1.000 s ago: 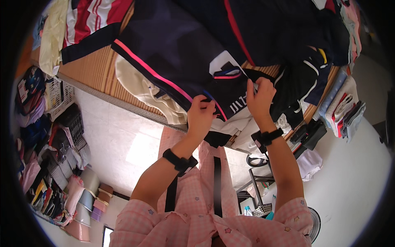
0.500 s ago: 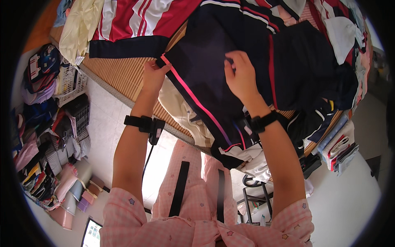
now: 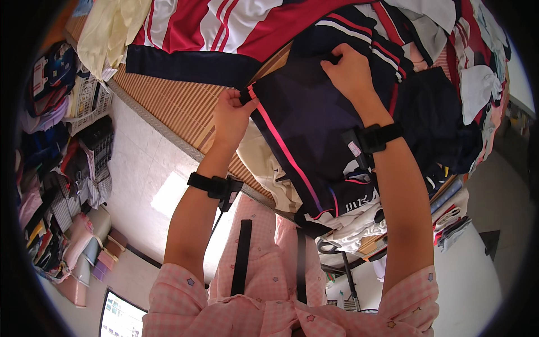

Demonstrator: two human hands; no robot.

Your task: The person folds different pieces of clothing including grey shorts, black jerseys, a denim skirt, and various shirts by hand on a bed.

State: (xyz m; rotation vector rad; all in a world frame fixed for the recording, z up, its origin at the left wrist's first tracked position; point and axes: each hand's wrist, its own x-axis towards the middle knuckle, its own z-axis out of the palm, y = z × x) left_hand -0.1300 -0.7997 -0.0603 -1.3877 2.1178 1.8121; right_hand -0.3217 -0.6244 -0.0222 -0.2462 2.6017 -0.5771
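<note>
Dark garment (image 3: 306, 118) lengthwise toward lower right; hands (image 3: 231, 116) (image 3: 352, 73): left tight on corner, right unclear

I can read no words here: the white lettering (image 3: 360, 203) on the dark cloth (image 3: 343, 194), the pale label (image 3: 354, 149) on my right wrist device (image 3: 369, 139) and the lit screen (image 3: 119, 314) all stay illegible

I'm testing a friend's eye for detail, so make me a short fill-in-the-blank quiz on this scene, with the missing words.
1. The left hand pinches the dark garment at the end of its bright ____ stripe.
2. The large, faint shape on the dark garment is a ____.
3. The striped garment beyond the mat has bold areas of white and ____.
4. The wrist straps are ____.

Missing words: pink; star; red; black.
</note>
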